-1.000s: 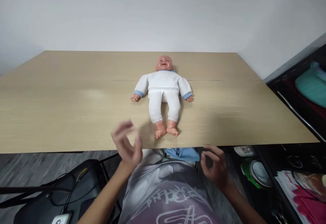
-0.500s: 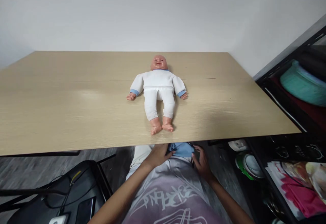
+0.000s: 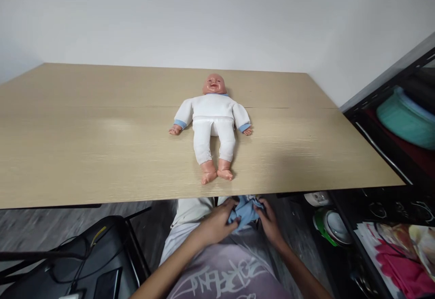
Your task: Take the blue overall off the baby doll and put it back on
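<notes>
Below the table's front edge, over my lap, my left hand (image 3: 219, 222) is closed on a crumpled piece of light blue cloth (image 3: 245, 212). My right hand (image 3: 269, 221) grips the other side of the same cloth with thumb and fingers. Part of the cloth is hidden by my fingers, and its exact kind does not show. On the table lies a baby doll (image 3: 214, 113) on its back, feet toward me, in a white top with blue cuffs and white trousers. Neither hand touches the doll.
The wooden table (image 3: 102, 154) reaches to the white wall. At left stands a black chair (image 3: 102, 249) with cables and a phone (image 3: 108, 284) on it. To the right, a black shelf holds a teal container (image 3: 404, 118), a green-rimmed jar (image 3: 331, 226) and pink cloth (image 3: 404, 262).
The blue cloth has come up toward me from beneath the table edge, bunched between both hands. My left hand has closed on it. The doll lies as before; the view has shifted slightly.
</notes>
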Motion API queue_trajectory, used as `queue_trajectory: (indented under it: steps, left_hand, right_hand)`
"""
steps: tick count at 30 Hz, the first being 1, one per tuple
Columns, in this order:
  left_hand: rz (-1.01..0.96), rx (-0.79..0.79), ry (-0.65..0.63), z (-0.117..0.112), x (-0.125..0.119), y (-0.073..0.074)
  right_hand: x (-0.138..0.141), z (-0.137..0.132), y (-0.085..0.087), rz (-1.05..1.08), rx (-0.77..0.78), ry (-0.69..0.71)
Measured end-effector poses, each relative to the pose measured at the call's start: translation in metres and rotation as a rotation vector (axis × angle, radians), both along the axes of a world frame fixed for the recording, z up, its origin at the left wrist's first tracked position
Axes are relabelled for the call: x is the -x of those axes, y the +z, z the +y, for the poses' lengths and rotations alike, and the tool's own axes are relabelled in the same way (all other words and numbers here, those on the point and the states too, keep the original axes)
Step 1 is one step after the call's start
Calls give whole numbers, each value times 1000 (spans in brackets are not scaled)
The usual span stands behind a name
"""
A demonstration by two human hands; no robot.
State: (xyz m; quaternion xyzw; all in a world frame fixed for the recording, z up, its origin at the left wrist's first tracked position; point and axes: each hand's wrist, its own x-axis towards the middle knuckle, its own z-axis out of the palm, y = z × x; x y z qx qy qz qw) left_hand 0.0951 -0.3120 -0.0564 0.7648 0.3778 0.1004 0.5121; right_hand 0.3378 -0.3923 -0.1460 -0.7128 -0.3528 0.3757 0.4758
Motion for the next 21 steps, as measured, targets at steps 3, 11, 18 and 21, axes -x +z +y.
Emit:
queue_trajectory:
  steps: [3,11,18,21]
  left_hand:
    - [-90,47,18,-15,37,57]
    - [-416,-246,-157,26,82,179]
    - [-432,-544,-34,136,67,247]
    - [-438,-403,-69,177,57,267]
  right_hand:
    - [3,-5,58,33,-178,265]
    - [23,93,239,160,-792,965]
    - [71,193,340,85,-1356,965]
    - [65,224,353,4,-1397,984]
